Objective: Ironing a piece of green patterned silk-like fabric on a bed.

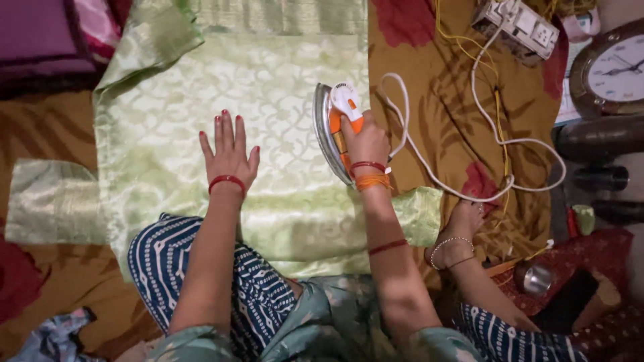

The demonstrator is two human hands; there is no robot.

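**Iron held on green cloth**

Head view: the right hand has its fingers wrapped around the handle of the iron, which rests tilted on the green cloth. The left hand lies flat on the cloth, fingers spread wide. The white cord trails right across the brown sheet.

I see mustard floor sheet with red flowers, wall clock far right, purple cushion far left, dim warm light
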